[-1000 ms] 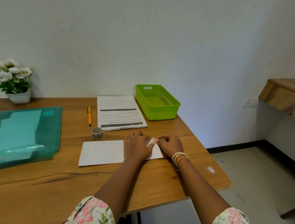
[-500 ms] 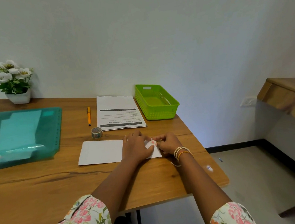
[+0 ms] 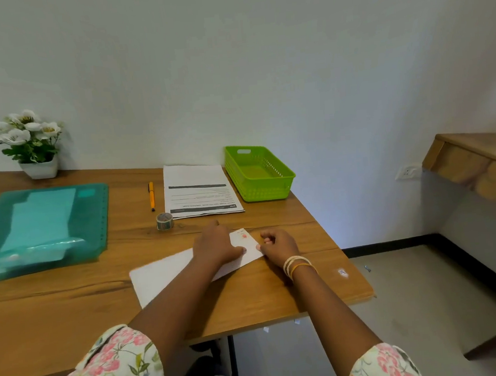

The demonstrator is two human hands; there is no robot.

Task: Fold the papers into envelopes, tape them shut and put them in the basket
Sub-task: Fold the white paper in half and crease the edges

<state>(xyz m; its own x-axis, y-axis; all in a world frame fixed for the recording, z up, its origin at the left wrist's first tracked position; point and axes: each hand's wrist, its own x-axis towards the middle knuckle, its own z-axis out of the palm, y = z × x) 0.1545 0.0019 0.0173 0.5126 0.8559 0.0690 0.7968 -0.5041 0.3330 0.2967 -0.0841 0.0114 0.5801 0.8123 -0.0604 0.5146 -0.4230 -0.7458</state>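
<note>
While the folded paper (image 3: 170,272) is lying slanted on the near right part of the desk (image 3: 71,308), the left hand (image 3: 216,246) is pressing it flat with relaxed fingers. The right hand (image 3: 277,243) is curling its fingers at the right edge; I cannot tell if it pinches the small tape piece (image 3: 243,235) there. The tape should be rubbed down firmly while the paper is kept from sliding. The basket (image 3: 266,192) is waiting far right.

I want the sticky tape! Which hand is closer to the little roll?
Left. The left hand presses the white folded paper just right of the small tape roll; the right hand is farther right.
</note>
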